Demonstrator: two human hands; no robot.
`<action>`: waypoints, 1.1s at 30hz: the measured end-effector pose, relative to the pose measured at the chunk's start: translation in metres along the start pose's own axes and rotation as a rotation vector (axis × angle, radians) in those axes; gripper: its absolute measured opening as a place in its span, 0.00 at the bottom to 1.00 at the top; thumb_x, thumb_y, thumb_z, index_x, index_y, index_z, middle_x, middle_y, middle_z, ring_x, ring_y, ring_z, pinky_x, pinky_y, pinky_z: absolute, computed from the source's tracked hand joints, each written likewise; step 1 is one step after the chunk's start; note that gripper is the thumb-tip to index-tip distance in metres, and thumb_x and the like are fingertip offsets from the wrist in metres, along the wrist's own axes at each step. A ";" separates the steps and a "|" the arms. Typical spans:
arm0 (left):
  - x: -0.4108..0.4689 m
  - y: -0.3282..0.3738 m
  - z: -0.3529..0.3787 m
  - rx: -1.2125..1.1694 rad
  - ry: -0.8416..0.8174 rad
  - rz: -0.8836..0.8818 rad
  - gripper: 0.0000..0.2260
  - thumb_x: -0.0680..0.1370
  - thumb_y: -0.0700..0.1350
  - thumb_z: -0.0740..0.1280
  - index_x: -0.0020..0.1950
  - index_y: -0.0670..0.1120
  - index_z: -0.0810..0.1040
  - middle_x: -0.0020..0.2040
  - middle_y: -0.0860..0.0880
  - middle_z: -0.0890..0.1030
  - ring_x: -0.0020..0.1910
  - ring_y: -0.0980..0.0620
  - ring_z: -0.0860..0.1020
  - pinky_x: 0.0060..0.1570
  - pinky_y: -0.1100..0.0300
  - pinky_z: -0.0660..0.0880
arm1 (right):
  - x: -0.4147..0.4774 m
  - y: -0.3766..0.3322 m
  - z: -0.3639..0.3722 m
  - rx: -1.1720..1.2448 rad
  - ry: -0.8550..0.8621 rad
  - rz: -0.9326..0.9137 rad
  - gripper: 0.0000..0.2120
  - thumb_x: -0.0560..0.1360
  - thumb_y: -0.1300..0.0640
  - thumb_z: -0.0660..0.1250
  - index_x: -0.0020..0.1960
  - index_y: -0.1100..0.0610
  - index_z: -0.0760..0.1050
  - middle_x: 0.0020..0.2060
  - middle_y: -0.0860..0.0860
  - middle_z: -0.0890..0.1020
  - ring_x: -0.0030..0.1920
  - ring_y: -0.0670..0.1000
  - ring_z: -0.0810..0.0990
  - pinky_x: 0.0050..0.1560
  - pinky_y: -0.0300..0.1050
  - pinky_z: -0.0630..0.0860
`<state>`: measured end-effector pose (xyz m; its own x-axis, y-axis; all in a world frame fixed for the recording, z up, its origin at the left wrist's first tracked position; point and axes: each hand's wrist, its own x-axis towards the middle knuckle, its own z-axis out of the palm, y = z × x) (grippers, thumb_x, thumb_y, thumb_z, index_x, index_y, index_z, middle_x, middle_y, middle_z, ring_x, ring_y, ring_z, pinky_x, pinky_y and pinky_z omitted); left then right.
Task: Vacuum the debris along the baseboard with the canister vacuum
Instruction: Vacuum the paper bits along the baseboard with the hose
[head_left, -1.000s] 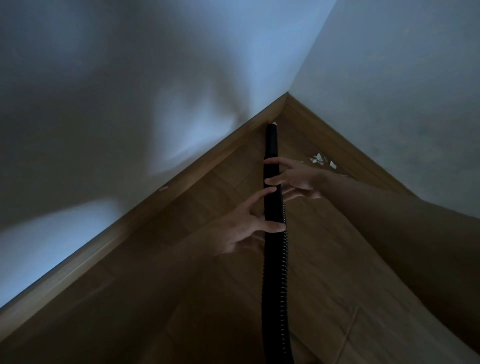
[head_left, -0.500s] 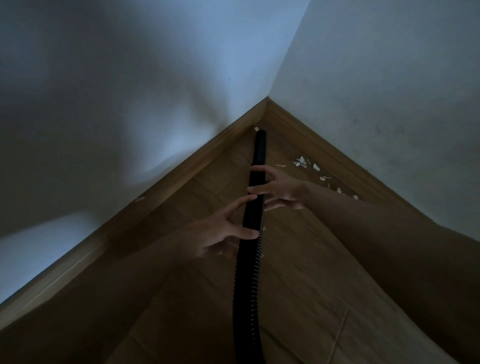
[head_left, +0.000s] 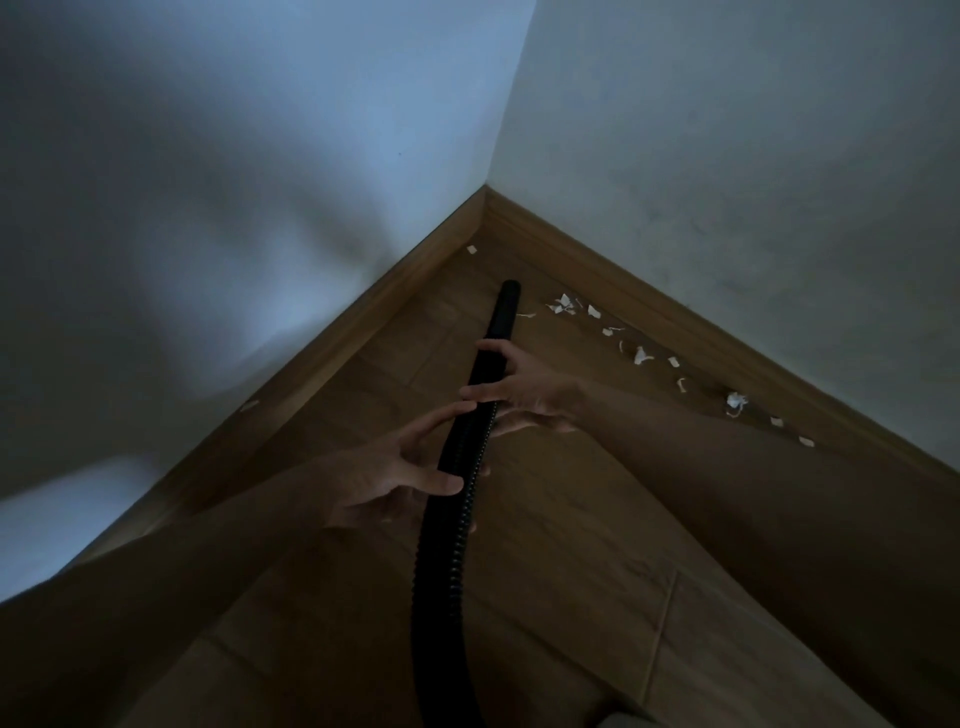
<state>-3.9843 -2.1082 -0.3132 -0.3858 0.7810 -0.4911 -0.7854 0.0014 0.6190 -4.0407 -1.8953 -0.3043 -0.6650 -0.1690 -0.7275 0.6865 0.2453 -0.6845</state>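
Observation:
A black ribbed vacuum hose (head_left: 452, 545) runs up the middle of the floor and ends in a smooth nozzle (head_left: 505, 306) short of the room corner. My right hand (head_left: 519, 392) grips the smooth tube just behind the nozzle. My left hand (head_left: 400, 475) holds the ribbed part lower down, thumb and fingers round it. White scraps of debris (head_left: 639, 356) lie in a line along the right baseboard (head_left: 675, 317), just right of the nozzle. One scrap (head_left: 471, 250) sits near the corner by the left baseboard (head_left: 363, 317). The canister is out of view.
Two pale walls meet in a corner (head_left: 485, 187) above the wooden baseboards. The floor (head_left: 597, 545) is wood plank. Another small scrap (head_left: 248, 405) lies against the left baseboard. The room is dim.
The nozzle has drawn back from the corner, leaving one scrap there. The view has swung right, showing more debris along the right baseboard. Both hands keep their hold.

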 end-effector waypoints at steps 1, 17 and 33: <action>0.000 0.000 0.000 -0.007 0.004 0.009 0.35 0.73 0.28 0.67 0.70 0.63 0.70 0.64 0.38 0.78 0.52 0.30 0.81 0.43 0.42 0.81 | -0.001 -0.003 0.000 -0.017 0.003 -0.006 0.40 0.72 0.65 0.74 0.76 0.43 0.61 0.63 0.56 0.73 0.49 0.57 0.84 0.44 0.52 0.84; 0.030 0.016 0.010 -0.038 0.165 0.197 0.38 0.69 0.34 0.74 0.71 0.64 0.68 0.62 0.40 0.81 0.57 0.31 0.80 0.59 0.34 0.75 | 0.028 -0.054 -0.017 -0.236 -0.034 -0.004 0.37 0.74 0.61 0.73 0.76 0.42 0.62 0.69 0.58 0.73 0.51 0.53 0.81 0.36 0.43 0.82; 0.037 0.027 0.023 -0.058 0.160 0.147 0.36 0.74 0.33 0.71 0.72 0.64 0.66 0.65 0.38 0.78 0.56 0.34 0.81 0.48 0.41 0.81 | 0.030 -0.056 -0.035 -0.164 0.023 0.003 0.35 0.72 0.63 0.73 0.75 0.46 0.65 0.66 0.59 0.75 0.49 0.57 0.83 0.39 0.50 0.83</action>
<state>-4.0085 -2.0649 -0.3010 -0.5666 0.6612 -0.4917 -0.7394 -0.1446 0.6575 -4.1098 -1.8804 -0.2857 -0.6710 -0.1462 -0.7269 0.6324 0.3989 -0.6641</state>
